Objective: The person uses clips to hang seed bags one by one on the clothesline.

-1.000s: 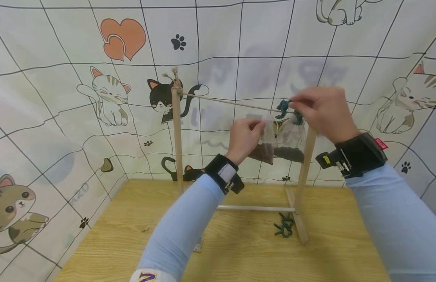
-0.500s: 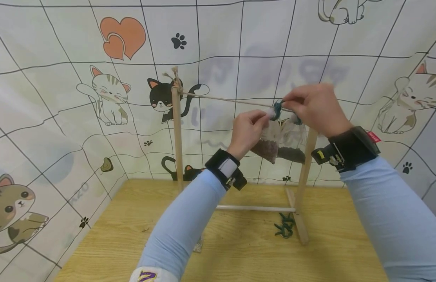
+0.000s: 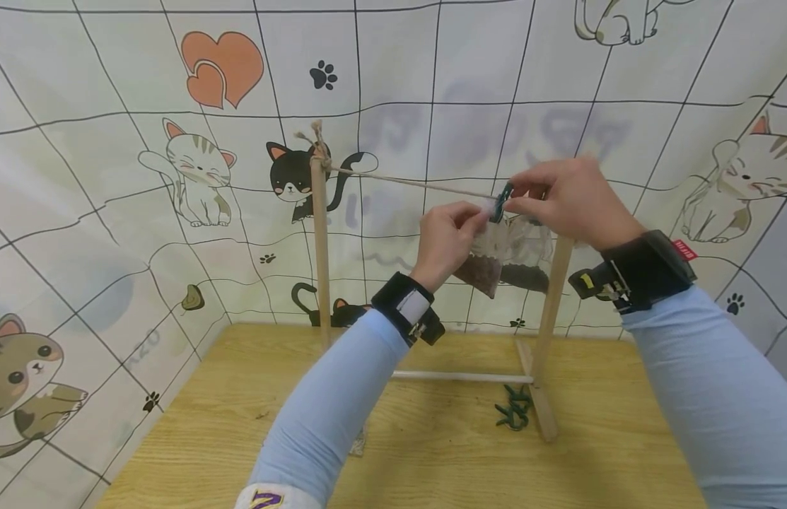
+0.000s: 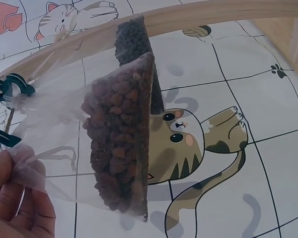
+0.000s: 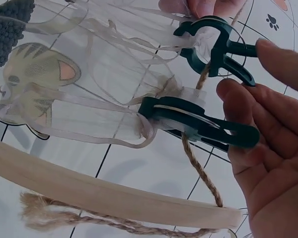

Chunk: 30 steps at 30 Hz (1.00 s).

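Left hand (image 3: 452, 242) and right hand (image 3: 574, 201) near each other, both pinching.

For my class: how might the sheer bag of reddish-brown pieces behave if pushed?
The sheer bag is probably bottom-heavy, since the pieces fill its lower end. Above them it looks thin and wrinkled, so likely floppy. Pinched near its top by the left hand, it may swing.

A purple letter (image 3: 266, 500), seemingly N, marks the white cuff (image 3: 298, 498); print on the red tag (image 3: 684, 249) is illegible.
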Available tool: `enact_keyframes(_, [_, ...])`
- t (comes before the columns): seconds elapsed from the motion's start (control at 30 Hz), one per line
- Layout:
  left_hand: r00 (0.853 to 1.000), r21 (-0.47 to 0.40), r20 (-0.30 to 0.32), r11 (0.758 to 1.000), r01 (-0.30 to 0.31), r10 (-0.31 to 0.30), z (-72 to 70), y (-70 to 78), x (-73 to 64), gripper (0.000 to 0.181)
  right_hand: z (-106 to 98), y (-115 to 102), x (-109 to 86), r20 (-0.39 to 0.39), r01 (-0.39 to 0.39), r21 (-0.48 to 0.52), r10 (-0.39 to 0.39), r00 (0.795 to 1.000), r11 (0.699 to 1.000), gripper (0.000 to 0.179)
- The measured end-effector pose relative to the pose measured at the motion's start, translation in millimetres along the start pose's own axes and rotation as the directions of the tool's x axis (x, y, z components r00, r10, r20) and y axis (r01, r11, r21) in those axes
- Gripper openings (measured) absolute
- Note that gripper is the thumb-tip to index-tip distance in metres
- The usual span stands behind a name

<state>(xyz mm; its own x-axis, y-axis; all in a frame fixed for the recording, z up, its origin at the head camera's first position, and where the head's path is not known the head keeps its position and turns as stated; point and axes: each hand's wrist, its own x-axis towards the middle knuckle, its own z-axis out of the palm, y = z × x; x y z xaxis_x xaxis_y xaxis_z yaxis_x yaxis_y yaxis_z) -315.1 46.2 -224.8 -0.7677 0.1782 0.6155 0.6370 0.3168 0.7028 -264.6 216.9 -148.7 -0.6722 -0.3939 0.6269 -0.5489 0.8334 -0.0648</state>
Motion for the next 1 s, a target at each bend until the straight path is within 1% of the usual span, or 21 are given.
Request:
enact_keyframes(0.13, [1.000,0.009,0.023,1.000,0.002,-0.003,-1.9,-1.1,-3.2,0.018,-2,-1,-1.2,0.043,0.007,-0.008,-0.007,0.999,1.000,0.029])
enact_keyframes(0.27, [0.996,0.027,0.085,1.000,-0.010,0.008,-3.1,-4.2,-8.6,0.019,-5,-3,-3.9,0.090,0.008,-0.008,-0.007,0.996,1.000,0.033])
enact_keyframes(0.33, [0.993,0.035,0.115,0.999,-0.027,0.022,-3.7,-6.4,-11.6,0.019,-7,-5,-6.0,0.101,0.020,-0.006,-0.019,0.995,1.000,0.035])
enact_keyframes(0.4, [0.990,0.036,0.135,0.998,-0.047,0.042,-4.9,-8.9,-14.2,0.020,-11,-7,-9.1,0.086,0.041,-0.009,-0.040,0.996,0.999,0.035])
enact_keyframes(0.47, [0.987,0.039,0.150,0.997,-0.071,0.064,-7.1,-11.5,-16.6,0.019,-14,-9,-13.4,0.042,0.060,-0.005,-0.060,0.997,0.998,0.034])
enact_keyframes(0.53, [0.982,0.044,0.167,0.995,-0.093,0.085,-10.9,-14.2,-19.4,0.019,-19,-11,-18.8,-0.030,0.095,-0.013,-0.095,0.995,0.995,0.031])
enact_keyframes(0.6, [0.978,0.054,0.187,0.993,-0.107,0.096,-16.3,-15.8,-23.6,0.019,-22,-12,-25.0,-0.109,0.132,-0.026,-0.134,0.985,0.991,0.028])
enact_keyframes(0.7, [0.970,0.110,0.212,0.983,-0.145,0.119,-27.3,-16.6,-32.3,0.023,-25,-12,-36.6,-0.210,0.171,-0.038,-0.175,0.962,0.985,0.025])
enact_keyframes(0.77, [0.962,0.171,0.231,0.968,-0.184,0.142,-35.1,-17.4,-38.8,0.026,-23,-11,-46.3,-0.255,0.169,-0.044,-0.175,0.951,0.985,0.024])
enact_keyframes(0.87, [0.951,0.272,0.249,0.930,-0.248,0.181,-45.7,-20.9,-50.1,0.030,-14,-8,-63.2,-0.320,0.164,-0.048,-0.171,0.932,0.985,0.024])
enact_keyframes(0.93, [0.944,0.318,0.255,0.904,-0.286,0.209,-51.5,-24.4,-58.5,0.033,-5,-5,-75.4,-0.362,0.155,-0.053,-0.164,0.918,0.986,0.024])
enact_keyframes(1.0, [0.940,0.344,0.249,0.886,-0.310,0.232,-56.6,-27.7,-67.9,0.035,6,-2,-88.3,-0.400,0.146,-0.039,-0.149,0.904,0.989,0.024])
